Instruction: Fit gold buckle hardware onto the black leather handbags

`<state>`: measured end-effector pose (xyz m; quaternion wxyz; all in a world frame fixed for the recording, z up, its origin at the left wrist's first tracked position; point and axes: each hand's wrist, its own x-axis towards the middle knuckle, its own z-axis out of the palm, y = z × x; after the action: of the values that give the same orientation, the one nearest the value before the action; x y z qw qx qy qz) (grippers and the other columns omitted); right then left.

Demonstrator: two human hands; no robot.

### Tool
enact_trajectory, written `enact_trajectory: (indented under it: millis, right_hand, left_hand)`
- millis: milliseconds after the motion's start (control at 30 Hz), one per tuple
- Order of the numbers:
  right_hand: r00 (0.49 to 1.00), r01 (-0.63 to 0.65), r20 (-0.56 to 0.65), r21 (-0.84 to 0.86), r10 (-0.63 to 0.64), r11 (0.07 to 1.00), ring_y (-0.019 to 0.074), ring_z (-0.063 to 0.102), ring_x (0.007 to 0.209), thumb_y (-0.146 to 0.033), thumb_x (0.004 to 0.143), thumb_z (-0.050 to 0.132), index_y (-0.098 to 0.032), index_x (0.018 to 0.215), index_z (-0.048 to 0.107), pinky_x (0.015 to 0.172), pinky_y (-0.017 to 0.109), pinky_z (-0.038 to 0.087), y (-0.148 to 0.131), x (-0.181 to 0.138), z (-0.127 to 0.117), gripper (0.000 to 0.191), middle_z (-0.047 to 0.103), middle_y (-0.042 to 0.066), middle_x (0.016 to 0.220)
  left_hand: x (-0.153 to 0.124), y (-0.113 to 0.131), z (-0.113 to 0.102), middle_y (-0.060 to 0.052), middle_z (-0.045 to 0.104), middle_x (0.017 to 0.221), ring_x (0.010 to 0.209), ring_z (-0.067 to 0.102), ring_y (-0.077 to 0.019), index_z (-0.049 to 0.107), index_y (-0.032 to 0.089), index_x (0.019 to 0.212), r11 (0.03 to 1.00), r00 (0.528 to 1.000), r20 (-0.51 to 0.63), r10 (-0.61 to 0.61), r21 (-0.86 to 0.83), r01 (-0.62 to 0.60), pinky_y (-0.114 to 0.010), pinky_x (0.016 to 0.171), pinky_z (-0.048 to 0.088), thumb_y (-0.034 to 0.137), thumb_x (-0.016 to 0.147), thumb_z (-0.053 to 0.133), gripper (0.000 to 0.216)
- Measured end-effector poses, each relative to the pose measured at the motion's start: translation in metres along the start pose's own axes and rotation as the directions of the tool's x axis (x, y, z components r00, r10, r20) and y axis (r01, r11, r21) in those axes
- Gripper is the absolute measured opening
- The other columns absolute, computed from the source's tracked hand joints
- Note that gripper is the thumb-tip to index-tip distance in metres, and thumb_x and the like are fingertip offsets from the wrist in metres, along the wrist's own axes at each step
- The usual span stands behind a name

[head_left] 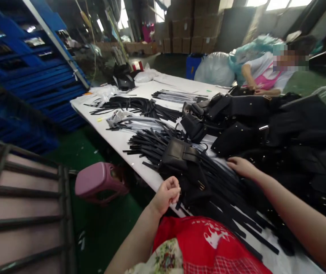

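Note:
A black bag [180, 154] with a flap and gold-coloured metal fittings lies at the table edge in front of me, on top of a bundle of flat black straps [220, 179]. Close against the bag's near side is my left hand [167, 194], its fingers curled into a pinch; a tiny thing may be between the fingertips, too small to name. Over the straps on the right reaches my right hand [241, 166], slightly blurred, fingers loosely apart and pointing left. Its fingertips are near the straps and a heap of black bags [237, 139]; contact is unclear.
The white table [108, 133] also bears more strap bundles [140, 105]. Across it, a person [266, 76] handles a black piece. A pink stool [97, 180] and metal rack [31, 194] stand to the left, before blue stacked frames [34, 72].

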<state>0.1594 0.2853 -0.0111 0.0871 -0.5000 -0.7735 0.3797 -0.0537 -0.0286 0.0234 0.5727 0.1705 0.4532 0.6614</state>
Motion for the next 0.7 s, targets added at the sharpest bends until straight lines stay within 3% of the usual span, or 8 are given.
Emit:
enact_trajectory:
  millis: [100,167,233,333,433,533,700]
  right_hand:
    - [0.984,-0.039,0.175,0.008,0.037,0.999,0.0349,0.063,0.104,-0.032,0.058,0.082,-0.016,0.081,0.068,0.098,0.043,0.045,0.004,-0.017,0.092,0.032,0.072,0.014,0.098]
    - [0.971,-0.072,0.229,0.015,0.067,0.997,0.0372,0.060,0.111,-0.033,0.054,0.085,-0.014,0.091,0.068,0.102,0.044,0.042,0.002,-0.022,0.130,0.045,0.068,0.018,0.110]
    - [0.962,-0.123,0.248,0.024,0.114,0.992,0.0411,0.054,0.119,-0.031,0.051,0.087,-0.012,0.099,0.066,0.105,0.049,0.037,-0.001,-0.021,0.151,0.056,0.063,0.023,0.119]
    - [0.953,-0.206,0.242,0.077,0.182,0.975,0.0424,0.042,0.131,-0.029,0.053,0.087,-0.011,0.103,0.063,0.111,0.050,0.030,-0.004,-0.009,0.162,0.059,0.057,0.025,0.129]
    - [0.937,-0.297,0.248,0.198,0.246,0.934,0.0375,0.039,0.135,-0.035,0.061,0.083,-0.013,0.097,0.064,0.111,0.045,0.032,-0.010,0.007,0.160,0.047,0.059,0.021,0.128]
    - [0.900,-0.406,0.318,0.356,0.299,0.842,0.0314,0.056,0.120,-0.045,0.075,0.072,-0.015,0.089,0.065,0.101,0.042,0.045,-0.018,0.020,0.158,0.034,0.069,0.016,0.109]
    - [0.840,-0.536,0.420,0.547,0.343,0.642,0.0258,0.068,0.093,-0.052,0.090,0.052,-0.015,0.087,0.063,0.084,0.042,0.055,-0.034,0.039,0.159,0.039,0.072,0.014,0.088]
  left_hand:
    - [-0.002,0.002,-0.011,0.008,0.040,0.050,0.038,0.034,-0.0046,0.060,0.011,0.090,0.999,1.000,-0.025,-0.018,-0.042,0.017,-0.019,0.040,0.018,0.024,0.067,0.066,0.027]
    - [-0.004,0.002,-0.017,0.005,0.041,0.050,0.040,0.038,-0.0066,0.063,0.008,0.082,0.997,0.999,-0.051,-0.015,-0.082,0.010,-0.021,0.041,0.020,0.024,0.067,0.060,0.022]
    - [-0.005,0.002,-0.023,0.003,0.042,0.051,0.042,0.042,-0.0086,0.058,0.011,0.067,0.993,0.997,-0.077,-0.004,-0.117,-0.005,-0.022,0.042,0.022,0.023,0.065,0.055,0.012]
    - [-0.007,-0.002,-0.029,0.001,0.046,0.054,0.044,0.047,-0.0104,0.045,0.017,0.058,0.991,0.995,-0.102,-0.013,-0.131,0.000,-0.022,0.041,0.024,0.021,0.063,0.051,0.009]
    - [-0.009,-0.008,-0.034,0.001,0.049,0.056,0.046,0.051,-0.0113,0.041,0.018,0.059,0.996,0.989,-0.143,-0.035,-0.083,0.023,-0.021,0.041,0.026,0.020,0.062,0.048,0.009]
    - [-0.010,-0.013,-0.038,0.002,0.049,0.056,0.045,0.048,-0.0092,0.042,0.018,0.060,0.999,0.977,-0.213,-0.028,0.017,0.032,-0.019,0.041,0.027,0.018,0.061,0.047,0.006]
    - [-0.015,-0.016,-0.047,0.006,0.038,0.045,0.038,0.029,-0.0047,0.045,0.017,0.057,0.990,0.968,-0.251,0.016,0.137,0.019,-0.019,0.041,0.013,0.014,0.058,0.046,0.004]
